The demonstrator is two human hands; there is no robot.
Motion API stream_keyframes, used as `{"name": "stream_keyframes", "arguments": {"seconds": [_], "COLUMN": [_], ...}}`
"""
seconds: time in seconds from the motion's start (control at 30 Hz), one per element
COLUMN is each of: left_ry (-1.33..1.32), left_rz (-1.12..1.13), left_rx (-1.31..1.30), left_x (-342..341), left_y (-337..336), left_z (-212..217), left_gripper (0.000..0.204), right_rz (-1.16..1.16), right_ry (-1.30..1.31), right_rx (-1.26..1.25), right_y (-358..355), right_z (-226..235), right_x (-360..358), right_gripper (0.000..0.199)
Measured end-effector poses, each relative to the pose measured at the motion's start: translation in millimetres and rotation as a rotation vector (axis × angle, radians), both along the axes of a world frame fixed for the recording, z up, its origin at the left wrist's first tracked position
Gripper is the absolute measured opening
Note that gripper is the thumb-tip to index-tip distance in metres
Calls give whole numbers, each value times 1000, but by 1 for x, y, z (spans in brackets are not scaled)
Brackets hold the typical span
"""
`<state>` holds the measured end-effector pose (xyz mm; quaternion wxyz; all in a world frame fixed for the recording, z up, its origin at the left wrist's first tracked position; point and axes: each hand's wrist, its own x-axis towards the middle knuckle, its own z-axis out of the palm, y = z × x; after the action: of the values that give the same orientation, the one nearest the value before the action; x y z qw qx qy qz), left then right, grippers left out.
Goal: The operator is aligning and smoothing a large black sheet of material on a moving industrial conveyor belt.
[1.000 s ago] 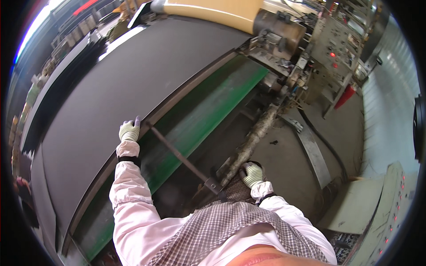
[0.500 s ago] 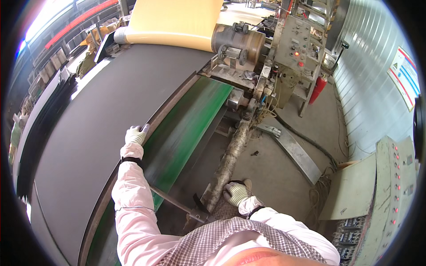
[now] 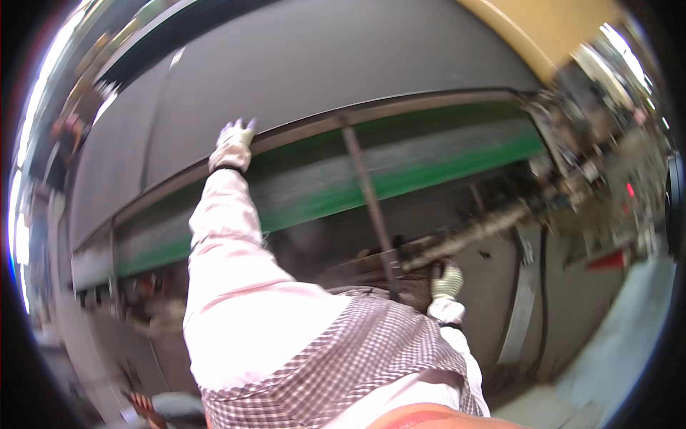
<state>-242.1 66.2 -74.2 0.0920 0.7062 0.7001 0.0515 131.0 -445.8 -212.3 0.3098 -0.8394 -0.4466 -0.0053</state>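
Observation:
A wide dark grey sheet (image 3: 314, 57) stretches across the machine's far side, its near edge running along a metal rail (image 3: 421, 105). On the sheet, close to that edge, lies my left hand (image 3: 237, 136) in a striped glove, fingers spread and holding nothing. Below the rail runs a green belt (image 3: 436, 179), crossed by a slim metal bar (image 3: 368, 189). My right hand (image 3: 446, 279), gloved too, is low beside my checked apron (image 3: 350, 350), near the end of a worn metal pole (image 3: 471, 232). Blur hides what its fingers do.
Yellow sheeting (image 3: 557, 28) covers the far right end. A blurred control panel (image 3: 632, 189) with red lights stands to the right. A flat metal strip (image 3: 522, 307) lies on the floor. Another person (image 3: 68, 136) is at the far left; someone's hand (image 3: 146, 407) shows at the lower left.
My view has swung left, so the machine now runs across the picture. My left hand still rests at the sheet's edge, fingers now spread wider. My right hand stays low near the pole.

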Motion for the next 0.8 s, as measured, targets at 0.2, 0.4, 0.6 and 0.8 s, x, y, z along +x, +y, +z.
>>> {"name": "stream_keyframes", "arguments": {"seconds": [0.2,0.4,0.6,0.8], "left_ry": [156,-15,180,94], "left_rz": [-29,-287,145,-93], "left_rx": [96,107,123,-84], "left_x": [19,44,-52,-32], "left_y": [-24,-10,11,22], "left_z": [7,1,8,0], "left_gripper": [61,59,70,68], "right_rz": [-50,-86,-107,-149], "right_ry": [-36,-46,-71,-64], "right_rx": [-35,-126,-141,-168], "right_y": [1,-2,-1,1], "right_z": [-4,-4,-7,-11], "right_x": [3,0,-2,-2], "right_gripper": [17,21,22,24]}}
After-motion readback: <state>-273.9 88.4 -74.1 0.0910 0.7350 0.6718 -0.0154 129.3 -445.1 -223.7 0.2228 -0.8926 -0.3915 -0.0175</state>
